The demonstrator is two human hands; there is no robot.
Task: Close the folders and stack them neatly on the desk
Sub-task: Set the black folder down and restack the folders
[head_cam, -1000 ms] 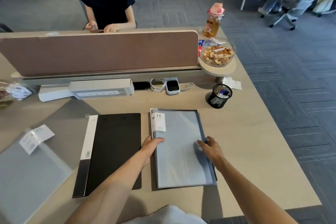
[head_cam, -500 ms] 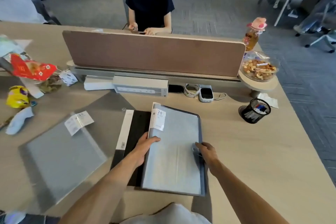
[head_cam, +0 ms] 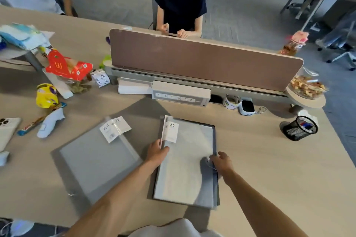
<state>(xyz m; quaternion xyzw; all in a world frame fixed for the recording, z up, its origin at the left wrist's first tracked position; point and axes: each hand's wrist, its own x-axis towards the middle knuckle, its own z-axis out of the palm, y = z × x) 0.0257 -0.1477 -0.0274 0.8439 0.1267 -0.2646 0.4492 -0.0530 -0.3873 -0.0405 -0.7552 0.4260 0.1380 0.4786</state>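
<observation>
Room: an open office with grey carpet. A light wood desk (head_cam: 269, 169) has a brown divider panel (head_cam: 192, 59) across its far side, and a person (head_cam: 181, 7) sits beyond the panel.
Far left: a white phone (head_cam: 8, 129), a yellow packet (head_cam: 46, 95) and a red carton (head_cam: 65, 66). The print on all of these is too small or blurred to read.
Left folder: a grey translucent folder (head_cam: 96, 159) lies flat and closed, at a slant and apart from the others. It has not been stacked.
Its writing: a white paper label (head_cam: 115, 129) at the top corner reads "A4" and "20". The finer print cannot be made out.
Left hand (head_cam: 157, 153): grips the spine edge of the middle folder, thumb on the cover and fingers wrapped round the edge.
Middle folder: a pale grey folder (head_cam: 185, 169), closed, sits in front of the person between both hands.
Its writing: a white sticker (head_cam: 172, 132) near the spine reads "20".
Underneath: the rim of a dark folder (head_cam: 214, 136) shows along the top and right sides. These two appear to be stacked already.
Right hand (head_cam: 221, 162): holds the right edge of the pale grey folder with curled fingers, apparently squaring it up.
Remaining: probably bringing the slanted folder onto the pile and aligning the edges.
Right: a black mesh pen cup (head_cam: 300, 128) and a bowl of snacks (head_cam: 307, 86).
</observation>
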